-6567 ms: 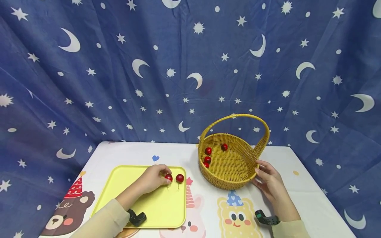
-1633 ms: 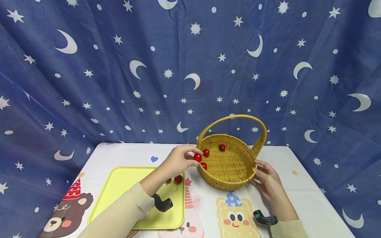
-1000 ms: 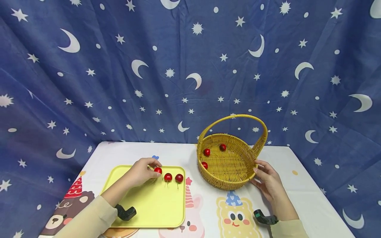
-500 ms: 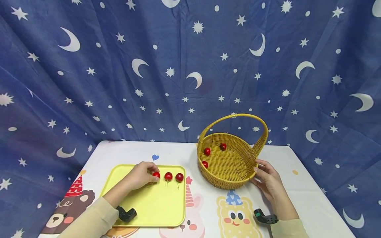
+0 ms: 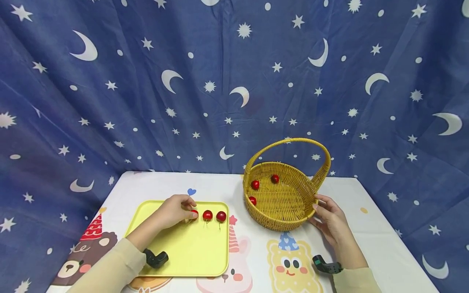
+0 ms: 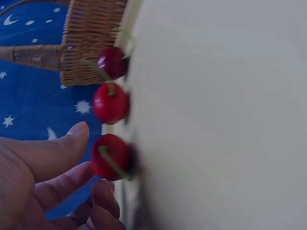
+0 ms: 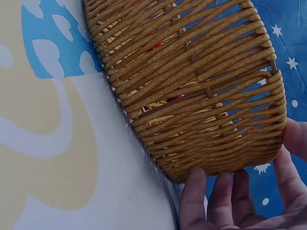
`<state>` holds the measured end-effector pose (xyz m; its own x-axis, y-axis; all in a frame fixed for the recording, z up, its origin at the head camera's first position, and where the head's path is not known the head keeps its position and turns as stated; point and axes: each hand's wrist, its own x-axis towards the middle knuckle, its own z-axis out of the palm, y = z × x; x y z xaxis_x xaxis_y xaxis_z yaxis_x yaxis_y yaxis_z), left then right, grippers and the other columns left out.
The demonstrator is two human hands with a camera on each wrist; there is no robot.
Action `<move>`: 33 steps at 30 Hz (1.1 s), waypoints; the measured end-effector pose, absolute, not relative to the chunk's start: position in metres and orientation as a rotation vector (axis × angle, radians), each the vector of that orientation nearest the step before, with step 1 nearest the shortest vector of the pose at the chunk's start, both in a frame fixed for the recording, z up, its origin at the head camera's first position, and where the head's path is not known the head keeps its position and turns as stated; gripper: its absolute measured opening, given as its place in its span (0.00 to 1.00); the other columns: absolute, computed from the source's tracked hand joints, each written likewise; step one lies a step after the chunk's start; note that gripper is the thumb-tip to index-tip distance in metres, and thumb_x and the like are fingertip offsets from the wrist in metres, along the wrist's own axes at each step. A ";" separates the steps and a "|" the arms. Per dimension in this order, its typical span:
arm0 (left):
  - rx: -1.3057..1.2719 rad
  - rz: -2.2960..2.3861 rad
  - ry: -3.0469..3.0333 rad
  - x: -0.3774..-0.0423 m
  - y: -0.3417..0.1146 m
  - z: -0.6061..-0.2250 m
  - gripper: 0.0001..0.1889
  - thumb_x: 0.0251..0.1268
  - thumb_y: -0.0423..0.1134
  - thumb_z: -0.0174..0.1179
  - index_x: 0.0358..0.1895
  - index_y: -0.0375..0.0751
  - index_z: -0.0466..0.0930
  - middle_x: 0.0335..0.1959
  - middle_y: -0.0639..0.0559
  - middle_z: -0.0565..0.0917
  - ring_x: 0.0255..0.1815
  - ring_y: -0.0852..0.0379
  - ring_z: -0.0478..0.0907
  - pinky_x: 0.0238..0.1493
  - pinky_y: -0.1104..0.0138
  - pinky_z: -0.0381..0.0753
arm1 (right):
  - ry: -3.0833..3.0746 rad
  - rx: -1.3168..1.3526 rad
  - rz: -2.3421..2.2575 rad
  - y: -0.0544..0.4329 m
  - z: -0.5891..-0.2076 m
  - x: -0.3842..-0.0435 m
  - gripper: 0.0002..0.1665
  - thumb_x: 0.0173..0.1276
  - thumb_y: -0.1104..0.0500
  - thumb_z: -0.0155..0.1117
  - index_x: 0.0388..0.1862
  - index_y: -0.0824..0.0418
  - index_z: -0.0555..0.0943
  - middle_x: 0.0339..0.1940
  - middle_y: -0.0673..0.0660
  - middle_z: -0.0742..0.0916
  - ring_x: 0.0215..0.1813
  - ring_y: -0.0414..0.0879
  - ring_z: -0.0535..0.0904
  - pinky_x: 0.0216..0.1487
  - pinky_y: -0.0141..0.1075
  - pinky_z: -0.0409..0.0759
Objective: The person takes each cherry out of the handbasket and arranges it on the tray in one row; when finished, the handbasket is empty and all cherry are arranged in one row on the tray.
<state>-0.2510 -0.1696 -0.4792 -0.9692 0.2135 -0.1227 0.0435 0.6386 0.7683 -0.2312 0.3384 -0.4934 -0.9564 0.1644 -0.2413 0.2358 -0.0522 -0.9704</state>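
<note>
In the head view, my left hand [image 5: 175,211] is over the yellow tray [image 5: 190,256], at the leftmost of three red cherries [image 5: 194,214]. The left wrist view shows this cherry [image 6: 111,157] resting on the tray, its green stem toward the camera. My thumb stands apart from it, while my other fingers lie close beside it. The other two are a middle cherry [image 5: 207,215] and a darker right cherry [image 5: 221,216]. My right hand [image 5: 331,217] holds the side of the wicker basket [image 5: 280,225], thumb at the rim and fingers against the outer wall [image 7: 206,96].
Three cherries lie in the basket: one at the back [image 5: 275,178], one on the left [image 5: 255,184] and one by the front-left wall [image 5: 252,200]. The basket's tall handle [image 5: 289,140] arches above it. A blue starry curtain [image 5: 205,101] hangs behind the printed tablecloth [image 5: 384,228].
My left hand has carried a cherry from the basket leftward to the tray, beside the other two, and the thumb now stands off it. My right hand has stayed on the basket.
</note>
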 end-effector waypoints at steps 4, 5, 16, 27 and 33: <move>0.275 1.261 2.672 -0.257 -0.169 -0.465 0.15 0.67 0.37 0.75 0.53 0.38 0.87 0.47 0.44 0.88 0.41 0.54 0.81 0.40 0.64 0.82 | 2.134 0.444 -2.192 0.338 -0.494 -0.231 0.25 0.83 0.58 0.62 0.75 0.47 0.73 0.68 0.48 0.74 0.62 0.41 0.78 0.56 0.35 0.86; 0.296 1.268 2.679 -0.258 -0.168 -0.461 0.14 0.68 0.37 0.74 0.54 0.38 0.87 0.48 0.42 0.88 0.40 0.53 0.81 0.41 0.63 0.81 | 2.136 0.445 -2.193 0.339 -0.494 -0.232 0.25 0.83 0.58 0.62 0.75 0.47 0.73 0.68 0.48 0.74 0.62 0.41 0.78 0.56 0.35 0.86; 0.806 1.358 2.381 -0.251 -0.103 -0.413 0.17 0.66 0.32 0.74 0.57 0.47 0.88 0.54 0.48 0.89 0.46 0.55 0.86 0.45 0.65 0.85 | 2.139 0.436 -2.192 0.338 -0.495 -0.231 0.26 0.83 0.58 0.63 0.75 0.48 0.73 0.67 0.49 0.73 0.60 0.39 0.79 0.56 0.36 0.86; 1.006 1.333 2.197 -0.267 0.001 -0.396 0.23 0.67 0.31 0.74 0.65 0.48 0.84 0.63 0.53 0.87 0.65 0.52 0.84 0.69 0.56 0.83 | 2.129 0.441 -2.206 0.339 -0.494 -0.230 0.25 0.83 0.59 0.61 0.75 0.47 0.73 0.68 0.50 0.73 0.62 0.40 0.78 0.56 0.36 0.86; 0.944 1.250 2.240 -0.286 0.042 -0.413 0.30 0.67 0.32 0.74 0.72 0.48 0.80 0.69 0.51 0.85 0.75 0.43 0.78 0.76 0.54 0.78 | 2.143 0.445 -2.194 0.338 -0.496 -0.231 0.26 0.83 0.59 0.62 0.76 0.49 0.72 0.69 0.50 0.73 0.64 0.43 0.78 0.57 0.37 0.86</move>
